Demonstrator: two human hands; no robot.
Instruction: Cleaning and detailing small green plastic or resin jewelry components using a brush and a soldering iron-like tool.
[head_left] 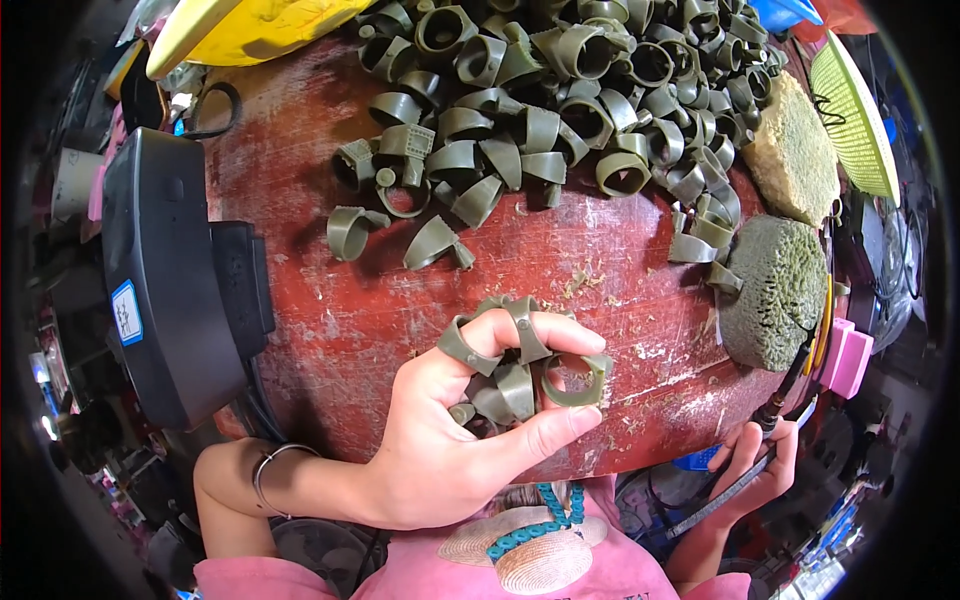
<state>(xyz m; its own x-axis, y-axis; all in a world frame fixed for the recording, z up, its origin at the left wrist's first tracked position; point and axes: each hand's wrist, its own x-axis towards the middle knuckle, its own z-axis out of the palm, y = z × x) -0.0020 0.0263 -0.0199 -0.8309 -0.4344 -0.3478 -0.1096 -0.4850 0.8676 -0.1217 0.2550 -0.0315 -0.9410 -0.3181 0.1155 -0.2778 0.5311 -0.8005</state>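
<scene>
Several olive-green rings are with my left hand point(450, 430), which is raised over the near edge of the red table point(330, 320). One ring point(605, 378) is pinched between thumb and fingertip, its round opening showing. Other rings point(522, 328) sit on the index finger or are tucked in the palm. At the lower right, my right hand point(765, 460) is closed around a slim, dark pen-like tool point(768, 415). A long, narrow grey strip point(715, 505) runs beside this hand; whether it is gripped too I cannot tell.
A large heap of similar rings point(540, 125) covers the far side. Two porous blocks, one yellowish point(792, 150) and one greenish point(770, 290), stand at the right, near a light-green basket point(850, 120) and pink block point(846, 360). A black device point(165, 270) stands left; a yellow container point(260, 35) lies beyond.
</scene>
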